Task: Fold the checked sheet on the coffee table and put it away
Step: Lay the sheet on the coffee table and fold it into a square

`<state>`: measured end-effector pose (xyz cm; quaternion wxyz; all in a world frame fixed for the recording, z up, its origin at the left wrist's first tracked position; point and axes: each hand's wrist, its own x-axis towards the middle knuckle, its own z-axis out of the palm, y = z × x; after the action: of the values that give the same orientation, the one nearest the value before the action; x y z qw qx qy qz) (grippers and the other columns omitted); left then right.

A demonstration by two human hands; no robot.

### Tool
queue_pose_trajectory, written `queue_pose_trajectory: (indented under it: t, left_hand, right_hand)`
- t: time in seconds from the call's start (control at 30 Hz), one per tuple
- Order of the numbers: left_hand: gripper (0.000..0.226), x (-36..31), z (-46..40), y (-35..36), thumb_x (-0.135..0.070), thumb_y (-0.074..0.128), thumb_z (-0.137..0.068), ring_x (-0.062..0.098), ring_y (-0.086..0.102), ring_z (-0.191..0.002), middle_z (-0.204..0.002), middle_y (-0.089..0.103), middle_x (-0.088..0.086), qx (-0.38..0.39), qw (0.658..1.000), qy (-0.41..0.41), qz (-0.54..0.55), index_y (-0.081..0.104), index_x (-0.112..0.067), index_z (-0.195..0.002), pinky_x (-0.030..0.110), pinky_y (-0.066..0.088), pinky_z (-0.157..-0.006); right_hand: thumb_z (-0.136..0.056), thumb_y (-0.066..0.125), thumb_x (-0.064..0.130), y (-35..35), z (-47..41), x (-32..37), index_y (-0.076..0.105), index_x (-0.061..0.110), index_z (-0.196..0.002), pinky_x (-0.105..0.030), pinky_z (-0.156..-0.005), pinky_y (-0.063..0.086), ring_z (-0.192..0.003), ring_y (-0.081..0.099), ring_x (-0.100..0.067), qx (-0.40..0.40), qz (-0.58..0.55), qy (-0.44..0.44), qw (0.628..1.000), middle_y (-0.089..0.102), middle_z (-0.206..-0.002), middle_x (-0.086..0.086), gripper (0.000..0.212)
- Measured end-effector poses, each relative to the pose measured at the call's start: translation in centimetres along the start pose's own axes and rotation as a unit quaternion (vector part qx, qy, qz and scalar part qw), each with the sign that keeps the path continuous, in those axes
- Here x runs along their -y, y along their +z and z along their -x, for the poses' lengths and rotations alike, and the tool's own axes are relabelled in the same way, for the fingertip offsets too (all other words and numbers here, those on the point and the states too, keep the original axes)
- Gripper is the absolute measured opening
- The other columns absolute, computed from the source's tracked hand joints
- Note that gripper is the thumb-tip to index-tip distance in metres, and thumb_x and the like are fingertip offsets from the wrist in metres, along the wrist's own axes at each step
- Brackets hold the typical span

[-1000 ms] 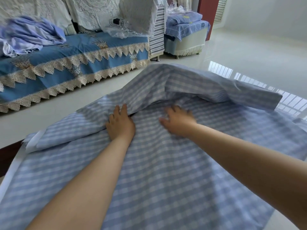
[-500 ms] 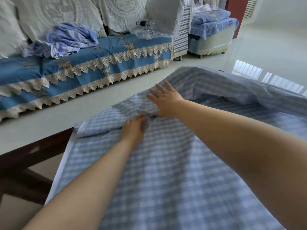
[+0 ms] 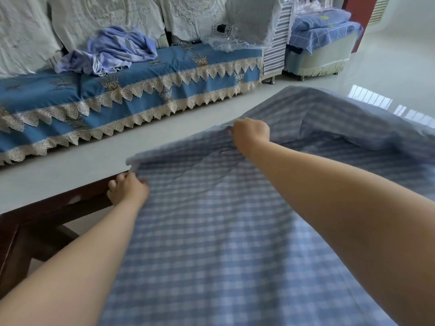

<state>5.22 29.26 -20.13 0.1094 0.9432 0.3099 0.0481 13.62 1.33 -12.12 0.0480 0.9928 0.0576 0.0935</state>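
Two hands, left [image 3: 128, 190] and right [image 3: 251, 132], each clenched on the checked sheet's [image 3: 211, 231] far edge.

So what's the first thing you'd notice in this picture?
The big blue checked sheet fills the front, spread over the dark wooden coffee table. The left hand grips its near corner and the right hand pinches its far edge. Behind, a crumpled lilac cloth lies on the blue, lace-trimmed sofa.

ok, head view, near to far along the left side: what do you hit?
left hand gripping the checked sheet corner → coffee table dark wooden edge → pale floor strip → lace-trimmed blue sofa cover → crumpled lilac cloth → white lace back covers
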Motion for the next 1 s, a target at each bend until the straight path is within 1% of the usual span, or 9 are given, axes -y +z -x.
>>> queue_pose_trajectory:
  t: [0.1,0.23,0.37,0.43,0.5,0.63,0.77,0.93,1.0]
  left_hand:
    - [0.066,-1.2,-2.9,-0.9,-0.061,0.054,-0.083,0.039,0.04,-0.125,-0.136,0.048,0.017,0.058,0.993,-0.076,0.066,0.051,-0.014,-0.129,0.046,0.034,-0.102]
    - [0.066,-1.0,-6.5,-0.6,-0.045,0.077,-0.068,0.042,0.054,-0.116,-0.124,0.059,0.021,0.112,0.965,-0.126,0.201,0.06,-0.007,-0.12,0.047,0.046,-0.098]
    - [0.053,-1.1,-6.9,-0.5,-0.042,0.082,-0.064,0.032,0.062,-0.103,-0.106,0.066,0.011,0.088,0.941,-0.154,0.289,0.061,-0.011,-0.102,0.036,0.049,-0.089]
    - [0.041,-1.3,-7.0,-0.9,-0.036,0.078,-0.069,0.032,0.06,-0.107,-0.108,0.067,0.009,0.035,0.938,-0.162,0.305,0.063,-0.016,-0.1,0.037,0.046,-0.096]
    - [0.029,-0.8,-7.1,-1.1,-0.04,0.073,-0.073,0.036,0.056,-0.111,-0.109,0.066,0.007,-0.012,0.955,-0.133,0.263,0.067,-0.023,-0.095,0.042,0.042,-0.1]
    - [0.02,0.3,-6.7,-0.3,-0.03,0.068,-0.084,0.038,0.059,-0.107,-0.112,0.067,0.015,-0.021,0.978,-0.067,0.195,0.07,-0.018,-0.099,0.038,0.046,-0.09]
    - [0.019,1.2,-7.0,-0.7,-0.019,0.063,-0.086,0.04,0.059,-0.107,-0.114,0.066,0.02,-0.033,0.984,-0.029,0.173,0.07,-0.012,-0.103,0.038,0.046,-0.087]
    - [0.061,1.4,-5.5,-1.1,-0.006,0.057,-0.085,0.042,0.045,-0.118,-0.137,0.037,0.021,-0.026,0.987,0.052,0.149,0.037,-0.018,-0.141,0.045,0.04,-0.1]
    - [0.048,1.2,-4.3,-1.5,-0.008,0.053,-0.087,0.041,0.049,-0.115,-0.132,0.046,0.021,-0.06,0.986,0.077,0.138,0.048,-0.018,-0.134,0.043,0.043,-0.093]
  right_hand:
    - [-0.091,0.052,0.006,-0.1,-0.5,0.1,0.062,0.011,-0.11,-0.028,-0.059,0.042,-0.089,0.065,-0.027,-0.005,-0.016,0.012,1.0,0.067,-0.105,-0.005,0.023]
    - [-0.098,0.044,0.017,0.3,-0.9,-0.3,0.062,0.011,-0.11,-0.029,-0.062,0.041,-0.091,0.064,-0.03,-0.008,-0.07,0.043,0.997,0.066,-0.107,-0.008,0.022]
    - [-0.099,0.042,0.021,0.3,-1.4,-0.6,0.061,0.011,-0.105,-0.03,-0.061,0.042,-0.079,0.058,-0.029,0.0,-0.127,0.078,0.989,0.066,-0.102,-0.01,0.023]
    - [-0.099,0.043,0.022,0.3,-1.5,-0.7,0.061,0.01,-0.105,-0.03,-0.06,0.042,-0.075,0.054,-0.029,0.007,-0.156,0.094,0.983,0.066,-0.101,-0.011,0.023]
    - [-0.101,0.041,0.027,0.3,-1.6,-0.8,0.062,0.01,-0.104,-0.031,-0.06,0.041,-0.075,0.052,-0.029,-0.005,-0.16,0.089,0.983,0.065,-0.099,-0.01,0.027]
    - [-0.101,0.04,0.032,1.0,-1.0,-0.6,0.061,0.012,-0.094,-0.028,-0.053,0.037,-0.071,0.052,-0.028,-0.006,-0.147,0.069,0.987,0.063,-0.091,-0.008,0.031]
    - [-0.1,0.043,0.02,2.1,-0.4,-0.1,0.061,0.013,-0.092,-0.029,-0.056,0.036,-0.071,0.051,-0.028,-0.011,-0.12,0.055,0.991,0.065,-0.092,-0.009,0.021]
    - [-0.094,0.044,0.008,1.8,0.4,-1.2,0.06,0.015,-0.091,-0.03,-0.06,0.037,-0.073,0.055,-0.03,-0.066,-0.116,0.016,0.991,0.067,-0.093,-0.009,0.018]
    - [-0.093,0.048,0.009,1.1,0.1,-1.9,0.062,0.015,-0.1,-0.031,-0.065,0.041,-0.084,0.061,-0.03,-0.115,-0.094,-0.029,0.989,0.068,-0.098,-0.007,0.016]
